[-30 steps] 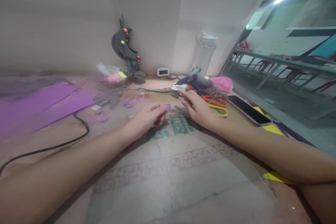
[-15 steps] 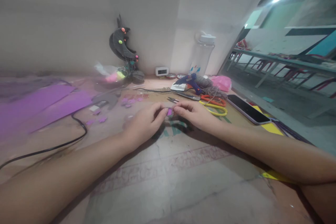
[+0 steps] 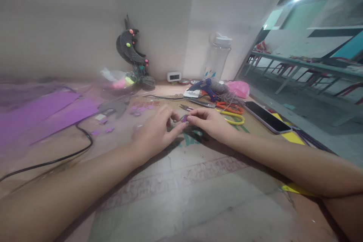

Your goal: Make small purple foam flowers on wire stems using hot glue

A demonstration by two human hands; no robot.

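My right hand (image 3: pixel 210 124) pinches a small purple foam-like piece (image 3: pixel 185 118) between thumb and fingertips, just above the table. A thin dark strand seems to run from the piece toward my left hand (image 3: pixel 155 130). That hand's thumb reaches the near side of the piece, while its curled fingers stand apart from the thumb. Whether the thumb touches the piece is hard to tell. Right behind my hands lie scissors with yellow handles (image 3: pixel 235 118). Small purple cut-outs (image 3: pixel 109 130) are scattered to the left of my left hand.
Purple sheets (image 3: pixel 62 115) and a black cable (image 3: pixel 90 143) lie on the left. Toward the back are a dark crescent ornament (image 3: pixel 129 47), a small digital clock (image 3: pixel 174 76), a clear bottle (image 3: pixel 217 60), a blue glue gun (image 3: pixel 208 87) and grey yarn (image 3: pixel 222 90). A phone (image 3: pixel 266 117) lies right.
The left fingers have parted from the left thumb, and the purple piece now sits at the right fingertips, turned and showing less of its surface. The view has shifted slightly.
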